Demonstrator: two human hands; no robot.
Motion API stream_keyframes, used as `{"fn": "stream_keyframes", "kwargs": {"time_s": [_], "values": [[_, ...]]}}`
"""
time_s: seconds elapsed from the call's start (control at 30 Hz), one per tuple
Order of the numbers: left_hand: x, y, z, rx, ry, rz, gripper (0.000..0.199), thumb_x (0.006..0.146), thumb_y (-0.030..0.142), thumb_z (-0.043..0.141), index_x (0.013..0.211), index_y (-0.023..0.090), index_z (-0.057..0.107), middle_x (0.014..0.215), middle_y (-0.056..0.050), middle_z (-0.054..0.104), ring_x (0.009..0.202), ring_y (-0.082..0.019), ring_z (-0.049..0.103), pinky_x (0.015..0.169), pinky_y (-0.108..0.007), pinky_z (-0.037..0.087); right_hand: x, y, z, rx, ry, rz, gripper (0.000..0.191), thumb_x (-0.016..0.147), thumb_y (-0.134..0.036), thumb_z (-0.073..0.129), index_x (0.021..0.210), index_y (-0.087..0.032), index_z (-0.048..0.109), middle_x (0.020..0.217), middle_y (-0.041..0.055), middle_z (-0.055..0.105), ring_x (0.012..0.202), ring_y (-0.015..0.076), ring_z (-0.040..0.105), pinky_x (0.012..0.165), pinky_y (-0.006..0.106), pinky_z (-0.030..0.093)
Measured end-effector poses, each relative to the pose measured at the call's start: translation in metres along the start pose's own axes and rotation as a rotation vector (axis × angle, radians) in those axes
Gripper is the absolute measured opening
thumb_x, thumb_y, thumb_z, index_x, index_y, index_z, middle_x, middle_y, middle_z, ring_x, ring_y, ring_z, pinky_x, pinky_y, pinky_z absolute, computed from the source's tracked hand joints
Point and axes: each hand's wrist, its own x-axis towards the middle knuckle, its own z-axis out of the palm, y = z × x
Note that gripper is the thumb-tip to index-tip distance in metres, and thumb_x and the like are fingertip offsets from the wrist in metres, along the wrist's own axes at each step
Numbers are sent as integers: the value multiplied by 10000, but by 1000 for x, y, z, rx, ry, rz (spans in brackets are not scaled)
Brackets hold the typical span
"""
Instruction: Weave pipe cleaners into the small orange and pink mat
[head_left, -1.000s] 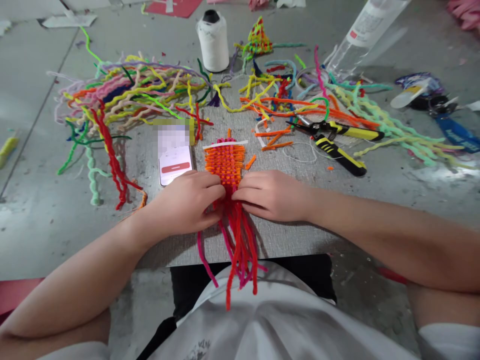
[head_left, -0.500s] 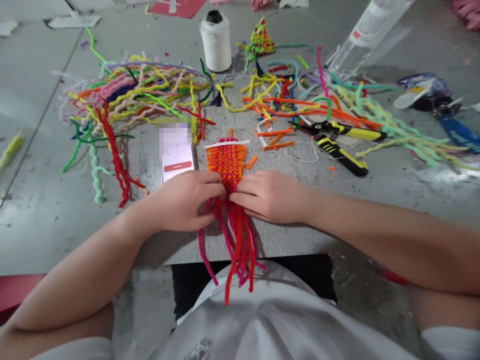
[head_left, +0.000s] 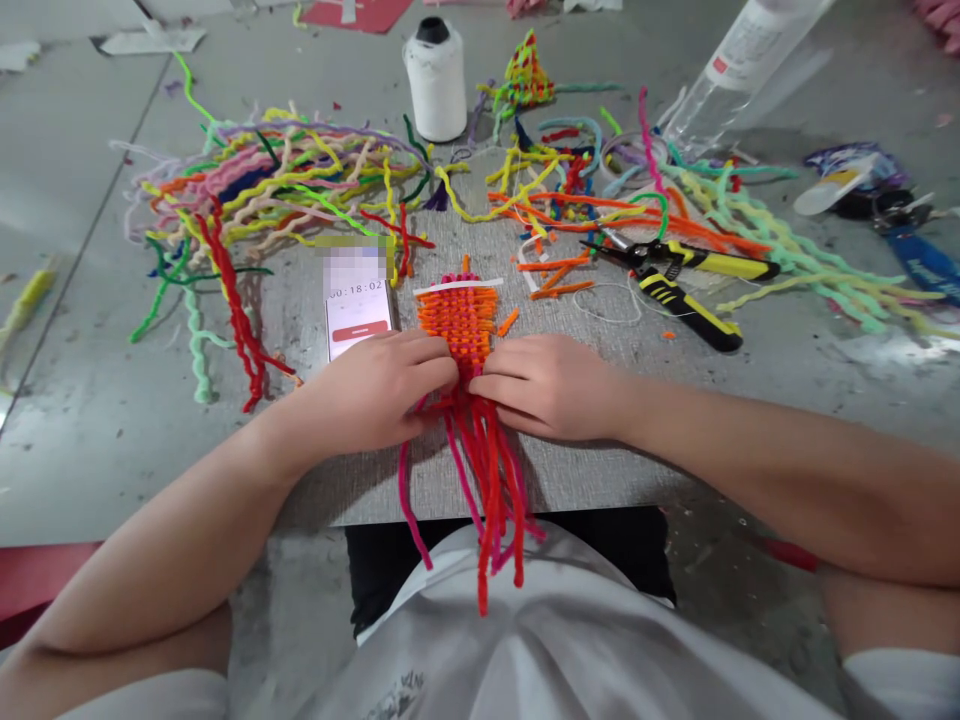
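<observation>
An orange and pink woven piece of fuzzy yarn (head_left: 459, 318) lies on the grey board in front of me, a white strip across its top. Long red and pink strands (head_left: 491, 480) trail from its lower end over the board's near edge. My left hand (head_left: 390, 385) is closed at the lower left side of the weave, fingers pinching strands there. From the other side, my right hand (head_left: 551, 385) has its fingers curled on the lower right of the weave. The fingertips of both hands are partly hidden, so the exact strands gripped do not show.
Left of the weave lies a phone (head_left: 356, 310) with a timer. Black and yellow pliers (head_left: 675, 280) rest at the right. Behind are a yarn pile (head_left: 277, 180), a white thread spool (head_left: 436, 85), a small woven triangle (head_left: 529, 72) and a clear bottle (head_left: 739, 75).
Both hands stay at the weave's lower end with slight finger shifts. The hanging red strands have swung a little to the right.
</observation>
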Motion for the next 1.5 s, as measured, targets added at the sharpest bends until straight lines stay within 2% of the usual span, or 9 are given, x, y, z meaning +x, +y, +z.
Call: {"fn": "stream_keyframes", "kwargs": {"time_s": [0.07,0.2,0.47,0.63,0.73,0.93,1.1,1.27,1.5], "values": [[0,0,0,2,4,-12,6,929,184,651,929,190,653,987,-72,693,872,-225,631,737,-343,470,-1,1,0,17,3,2,294,1108,-243,466,1193,-114,716,1017,145,733,892,250,623,778,388,457],[-1,-4,1,-57,25,-12,111,968,211,633,870,195,683,914,-66,720,881,-226,657,771,-354,505,-2,2,-1,28,3,6,272,1096,-228,486,1196,-117,714,1023,141,738,892,248,633,781,388,464],[-4,-4,-1,-193,195,-1,176,958,156,640,847,222,759,948,-44,794,891,-201,718,808,-343,554,-5,4,-5,19,31,11,292,1096,-222,460,1240,-118,691,1068,137,754,908,240,660,805,381,513],[-2,2,1,-153,195,-78,172,933,169,639,764,198,653,825,-32,688,767,-180,639,686,-308,477,-6,4,-7,47,31,7,292,1079,-202,483,1269,-102,681,1067,162,739,924,255,658,809,399,522],[0,3,7,-133,187,-79,186,912,157,638,738,198,587,795,-27,625,732,-175,584,640,-306,421,-6,3,-6,46,20,15,295,1080,-204,474,1253,-103,690,1052,164,735,917,258,654,813,402,524],[1,9,15,6,241,-110,169,833,128,624,727,217,526,749,-23,555,696,-195,512,615,-338,364,-7,3,-6,32,42,22,305,1087,-215,471,1257,-99,696,1060,163,737,909,244,660,814,380,524],[0,12,15,60,254,-185,142,844,147,621,762,215,527,797,-38,578,718,-196,529,622,-325,389,-7,3,-6,23,46,37,311,1094,-235,467,1265,-113,696,1064,151,745,904,240,658,814,375,518],[0,9,17,48,224,-120,118,873,142,632,789,201,574,844,-49,617,759,-201,578,659,-321,442,-7,3,-6,11,63,24,308,1090,-225,460,1227,-97,705,1015,149,740,871,239,652,792,374,515],[-3,10,14,119,279,-56,102,837,98,628,858,197,641,941,-61,704,820,-220,633,717,-340,488,-7,4,-5,-12,89,14,291,1089,-219,469,1230,-108,698,1014,138,744,869,231,654,800,366,520]]}}
